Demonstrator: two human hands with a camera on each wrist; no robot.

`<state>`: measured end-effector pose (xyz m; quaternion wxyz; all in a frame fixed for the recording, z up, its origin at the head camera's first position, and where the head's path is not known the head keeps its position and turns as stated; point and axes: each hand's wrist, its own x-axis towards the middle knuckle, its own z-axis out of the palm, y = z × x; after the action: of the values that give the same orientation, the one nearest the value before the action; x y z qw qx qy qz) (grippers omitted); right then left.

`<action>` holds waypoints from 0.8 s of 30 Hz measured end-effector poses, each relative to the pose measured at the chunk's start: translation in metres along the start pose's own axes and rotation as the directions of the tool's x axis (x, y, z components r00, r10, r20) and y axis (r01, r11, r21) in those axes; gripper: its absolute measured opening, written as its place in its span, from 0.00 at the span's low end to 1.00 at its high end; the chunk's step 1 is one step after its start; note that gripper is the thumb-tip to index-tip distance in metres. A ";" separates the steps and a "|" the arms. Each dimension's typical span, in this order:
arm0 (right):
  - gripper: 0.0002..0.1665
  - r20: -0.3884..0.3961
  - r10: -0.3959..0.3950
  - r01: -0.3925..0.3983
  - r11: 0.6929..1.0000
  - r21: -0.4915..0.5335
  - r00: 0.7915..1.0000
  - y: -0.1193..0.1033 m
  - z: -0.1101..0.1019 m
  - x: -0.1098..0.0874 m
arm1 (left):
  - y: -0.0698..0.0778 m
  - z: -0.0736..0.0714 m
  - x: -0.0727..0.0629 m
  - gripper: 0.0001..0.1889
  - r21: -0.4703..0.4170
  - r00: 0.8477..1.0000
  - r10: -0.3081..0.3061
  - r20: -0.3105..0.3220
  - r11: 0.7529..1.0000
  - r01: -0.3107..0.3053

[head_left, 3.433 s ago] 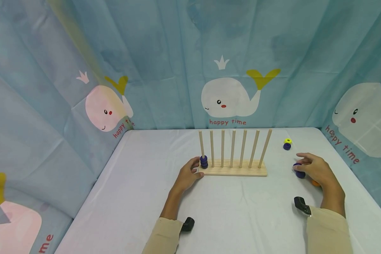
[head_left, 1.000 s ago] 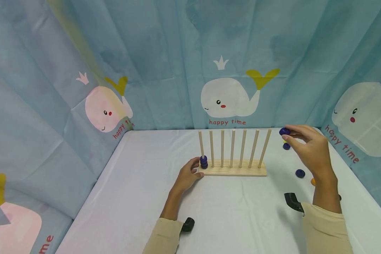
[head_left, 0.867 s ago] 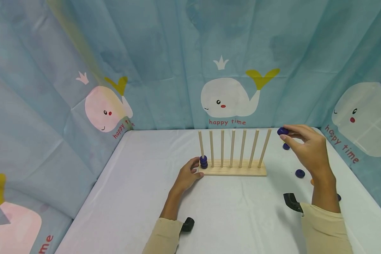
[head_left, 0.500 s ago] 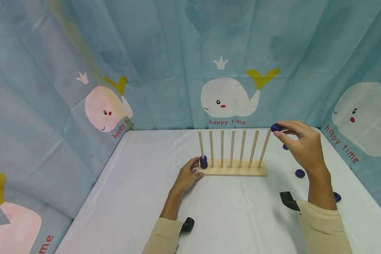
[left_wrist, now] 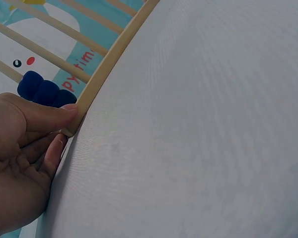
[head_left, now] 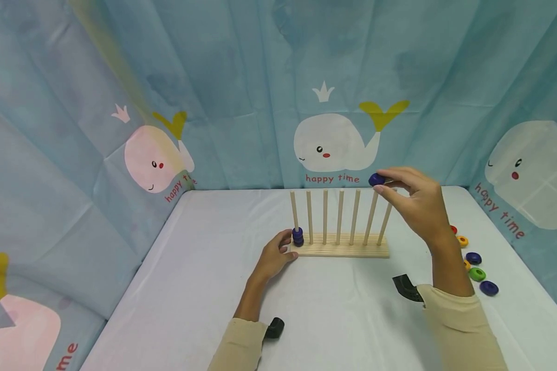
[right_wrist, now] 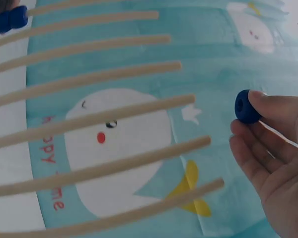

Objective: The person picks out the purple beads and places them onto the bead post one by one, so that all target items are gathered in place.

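Note:
My left hand [head_left: 274, 256] grips the left end of a wooden base [head_left: 341, 250] that carries several upright pegs [head_left: 340, 216]. In the left wrist view the thumb [left_wrist: 54, 116] presses the base's front edge. A stack of blue beads [head_left: 298, 237] sits low on the leftmost peg. My right hand [head_left: 415, 201] pinches one blue bead [head_left: 376, 179] between thumb and fingers, level with the peg tops, over the right part of the rack. The right wrist view shows the hole of this blue bead [right_wrist: 246, 106] facing the pegs, apart from their tips.
On the white table [head_left: 176, 288], to the right beyond the forearm, lie loose beads: a green bead [head_left: 477, 274], a blue bead [head_left: 489, 288], another blue bead [head_left: 473, 258], an orange bead [head_left: 462, 240] and a partly hidden red bead [head_left: 453, 230]. A whale-print curtain [head_left: 241, 103] stands behind.
My right hand has picked up a blue bead from the right side, lifted it and carried it left over the rack. The left hand has stayed on the base.

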<state>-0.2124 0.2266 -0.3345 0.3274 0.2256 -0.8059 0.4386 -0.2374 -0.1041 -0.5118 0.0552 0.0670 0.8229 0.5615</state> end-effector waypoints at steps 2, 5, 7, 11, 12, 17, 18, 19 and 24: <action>0.21 0.014 -0.007 0.006 1.000 0.021 1.000 -0.004 0.006 0.002 | 0.000 0.000 0.000 0.37 0.000 1.000 0.000 0.000 1.000 0.000; 0.21 0.035 -0.034 0.033 0.999 0.030 0.999 -0.008 0.016 0.005 | 0.000 0.000 0.000 0.37 -0.002 1.000 0.003 0.001 1.000 -0.003; 0.21 0.050 -0.059 0.057 0.998 0.042 0.997 -0.010 0.023 0.006 | 0.000 0.000 0.000 0.37 -0.007 1.000 0.003 0.002 1.000 -0.003; 0.21 0.072 -0.088 0.083 0.994 0.065 0.994 -0.013 0.035 0.009 | 0.001 -0.001 0.000 0.38 -0.013 1.000 0.002 0.005 1.000 -0.001; 0.21 0.077 -0.089 0.084 0.994 0.068 0.993 -0.014 0.038 0.010 | 0.001 -0.001 0.000 0.38 -0.013 1.000 0.001 0.005 1.000 -0.001; 0.20 0.114 -0.088 0.080 0.994 0.073 0.990 -0.021 0.048 0.016 | 0.000 -0.001 -0.001 0.38 -0.005 1.000 0.006 0.005 1.000 -0.006; 0.20 0.123 -0.087 0.079 0.994 0.072 0.989 -0.022 0.050 0.017 | 0.000 -0.001 -0.001 0.37 -0.004 1.000 0.006 0.005 1.000 -0.006; 0.20 0.132 -0.086 0.076 0.994 0.075 0.988 -0.023 0.052 0.018 | 0.001 -0.001 -0.001 0.37 -0.004 1.000 0.005 0.005 1.000 -0.005; 0.20 0.167 -0.092 0.075 0.992 0.103 0.982 -0.027 0.063 0.024 | 0.002 0.000 -0.002 0.38 0.003 1.000 -0.008 0.001 1.000 0.008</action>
<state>-0.2324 0.1573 -0.3272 0.2639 0.3115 -0.7989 0.4417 -0.2359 -0.1040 -0.5099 0.0576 0.0641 0.8241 0.5598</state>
